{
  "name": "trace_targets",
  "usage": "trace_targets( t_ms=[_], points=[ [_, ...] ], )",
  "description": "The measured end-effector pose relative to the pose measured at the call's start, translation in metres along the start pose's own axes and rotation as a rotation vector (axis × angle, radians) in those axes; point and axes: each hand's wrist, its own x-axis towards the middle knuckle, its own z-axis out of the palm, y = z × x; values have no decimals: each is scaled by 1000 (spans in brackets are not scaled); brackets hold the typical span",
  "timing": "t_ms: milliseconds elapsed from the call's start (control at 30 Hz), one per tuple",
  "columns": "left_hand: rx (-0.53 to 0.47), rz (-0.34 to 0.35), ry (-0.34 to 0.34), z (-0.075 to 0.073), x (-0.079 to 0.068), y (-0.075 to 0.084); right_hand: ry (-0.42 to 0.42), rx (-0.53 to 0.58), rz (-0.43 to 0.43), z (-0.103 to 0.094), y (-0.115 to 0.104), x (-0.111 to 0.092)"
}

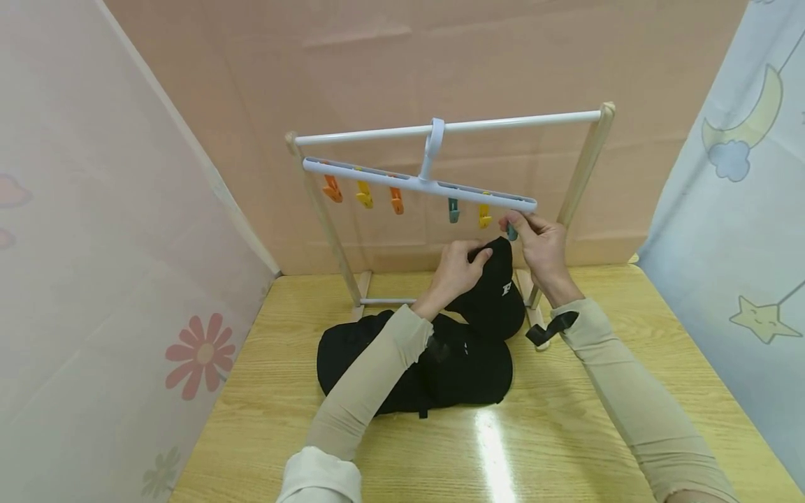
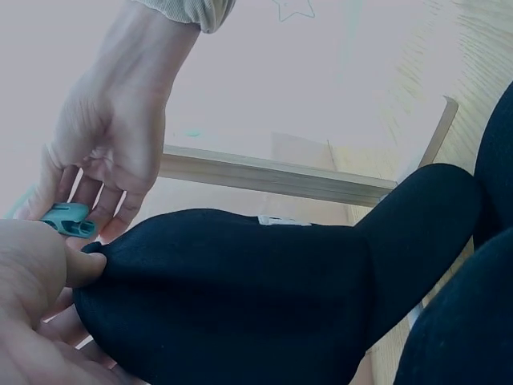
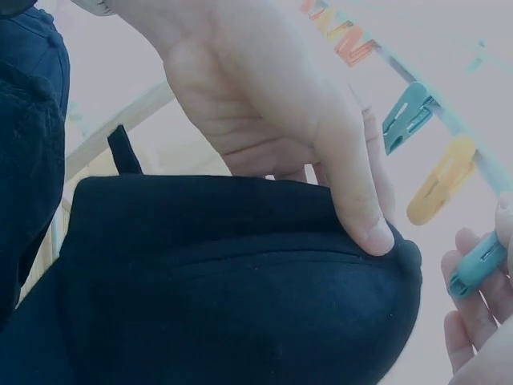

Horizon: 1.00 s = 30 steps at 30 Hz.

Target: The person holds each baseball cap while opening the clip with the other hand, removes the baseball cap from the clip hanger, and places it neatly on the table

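Note:
In the head view my left hand (image 1: 454, 271) pinches the top of a black baseball cap (image 1: 493, 304) with a white letter on its front, holding it up off the table. My right hand (image 1: 544, 253) pinches a teal clothespin (image 1: 512, 232) at the right end of a pale blue clip hanger (image 1: 371, 175). The left wrist view puts this clothespin (image 2: 70, 219) just above the cap's crown, apart from it. In the right wrist view my left thumb presses the cap's fabric (image 3: 240, 297) near its crown button.
A wooden rack with a white rod (image 1: 522, 121) carries the tilted hanger. Orange, yellow and teal clothespins (image 1: 396, 200) hang along it. More black caps (image 1: 468, 374) lie on the wood-grain table (image 1: 264, 433). Printed cloth walls (image 1: 94, 279) stand on the sides.

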Motion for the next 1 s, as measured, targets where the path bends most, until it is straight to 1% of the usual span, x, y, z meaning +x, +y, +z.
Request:
trace_targets(
  t_ms=[267, 500, 633, 733, 900, 1000],
  points=[
    [-61, -31, 26, -2, -3, 0, -20, -42, 7, -3, -2, 0],
    [-186, -150, 57, -4, -4, 2, -65, -60, 7, -6, -2, -1],
    [-245, -181, 88, -6, -2, 0, -96, -69, 34, -9, -4, -1],
    [-261, -193, 107, -7, -2, 1, -113, -43, 62, -11, -4, -2],
    [-268, -193, 129, -6, -2, 0, -125, 51, 84, -13, -2, -1],
    [-282, -191, 144, -6, -2, 0, -133, 59, 88, -14, -2, -1]
  ],
)
